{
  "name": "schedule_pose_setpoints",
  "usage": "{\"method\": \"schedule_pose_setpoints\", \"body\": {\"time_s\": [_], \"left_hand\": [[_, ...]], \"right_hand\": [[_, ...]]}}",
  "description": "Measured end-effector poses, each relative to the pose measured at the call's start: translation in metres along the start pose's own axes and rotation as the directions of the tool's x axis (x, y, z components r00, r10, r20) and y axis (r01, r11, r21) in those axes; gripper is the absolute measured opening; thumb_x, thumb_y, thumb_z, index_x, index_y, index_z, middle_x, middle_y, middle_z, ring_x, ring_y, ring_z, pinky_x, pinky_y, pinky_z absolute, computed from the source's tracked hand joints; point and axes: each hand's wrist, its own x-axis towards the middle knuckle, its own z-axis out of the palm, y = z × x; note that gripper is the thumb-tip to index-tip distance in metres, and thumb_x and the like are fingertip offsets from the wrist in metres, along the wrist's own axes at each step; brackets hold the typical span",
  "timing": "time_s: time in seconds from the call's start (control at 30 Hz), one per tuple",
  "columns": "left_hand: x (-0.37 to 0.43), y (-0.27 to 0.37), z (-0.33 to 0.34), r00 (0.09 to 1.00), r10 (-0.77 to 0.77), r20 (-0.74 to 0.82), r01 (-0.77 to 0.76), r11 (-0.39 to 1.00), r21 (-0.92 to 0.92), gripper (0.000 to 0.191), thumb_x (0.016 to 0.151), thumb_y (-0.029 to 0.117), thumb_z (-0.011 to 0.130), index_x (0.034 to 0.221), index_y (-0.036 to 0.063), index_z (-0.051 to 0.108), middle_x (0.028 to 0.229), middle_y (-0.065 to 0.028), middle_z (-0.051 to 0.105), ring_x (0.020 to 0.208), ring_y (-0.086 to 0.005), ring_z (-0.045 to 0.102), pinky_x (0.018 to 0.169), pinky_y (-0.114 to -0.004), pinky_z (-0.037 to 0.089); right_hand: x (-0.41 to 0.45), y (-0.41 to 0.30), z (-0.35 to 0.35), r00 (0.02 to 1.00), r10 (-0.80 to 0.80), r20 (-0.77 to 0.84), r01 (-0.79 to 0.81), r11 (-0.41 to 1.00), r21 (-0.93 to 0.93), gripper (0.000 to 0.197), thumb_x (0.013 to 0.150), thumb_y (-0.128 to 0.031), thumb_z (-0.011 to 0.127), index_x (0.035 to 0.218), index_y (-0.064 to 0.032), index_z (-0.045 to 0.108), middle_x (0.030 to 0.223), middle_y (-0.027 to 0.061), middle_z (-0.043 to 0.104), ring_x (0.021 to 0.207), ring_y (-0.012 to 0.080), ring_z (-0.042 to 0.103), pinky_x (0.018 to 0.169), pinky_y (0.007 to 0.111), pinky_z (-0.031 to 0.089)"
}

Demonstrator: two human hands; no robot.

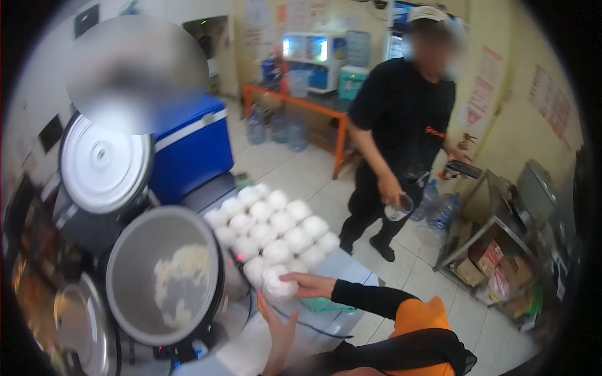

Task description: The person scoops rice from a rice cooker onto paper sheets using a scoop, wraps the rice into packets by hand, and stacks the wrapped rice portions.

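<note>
A white round bundle, seemingly wrapped in paper, is in my right hand, fingers against its right side. Just below it is my left hand, fingers spread; one fingertip comes close to the bundle, and contact cannot be made out. Several similar white bundles sit stacked in rows beyond my hands. To the left stands a large rice cooker, lid raised, with some cooked rice at the bottom of its grey pot. A dark cord lies on the light tabletop to the right of my left hand.
A second metal cooker stands at the lower left. Behind the cookers is a blue cooler box. A person in black stands across the table, holding a cup and a phone. A metal shelf stands right.
</note>
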Motion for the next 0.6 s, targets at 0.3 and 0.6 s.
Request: {"method": "schedule_pose_setpoints", "body": {"time_s": [0.3,0.6], "left_hand": [[-0.062,-0.055,-0.059,0.911,-0.312,0.27,0.262,0.943,0.207,0.086,0.075,0.008,0.065,0.141,0.0012,0.009,0.107,-0.0094,0.06,0.103,-0.0238,0.056,0.101,-0.038,0.034],[-0.146,-0.121,-0.128,0.753,-0.658,-0.009,0.643,0.734,0.22,0.068,0.085,0.015,0.058,0.138,0.0003,0.019,0.105,-0.0137,0.06,0.103,-0.0279,0.057,0.097,-0.042,0.037]], "right_hand": [[0.12,-0.262,-0.07,0.768,-0.627,-0.131,0.506,0.719,-0.477,0.075,0.075,-0.024,0.072,0.132,-0.0031,0.028,0.12,0.0107,0.049,0.103,0.0203,0.054,0.084,0.033,0.046],[0.256,-0.303,-0.13,0.7,-0.67,-0.247,0.123,0.454,-0.883,0.079,0.069,-0.026,0.074,0.13,-0.0065,0.027,0.114,0.0144,0.047,0.101,0.0239,0.052,0.079,0.036,0.049]]}}
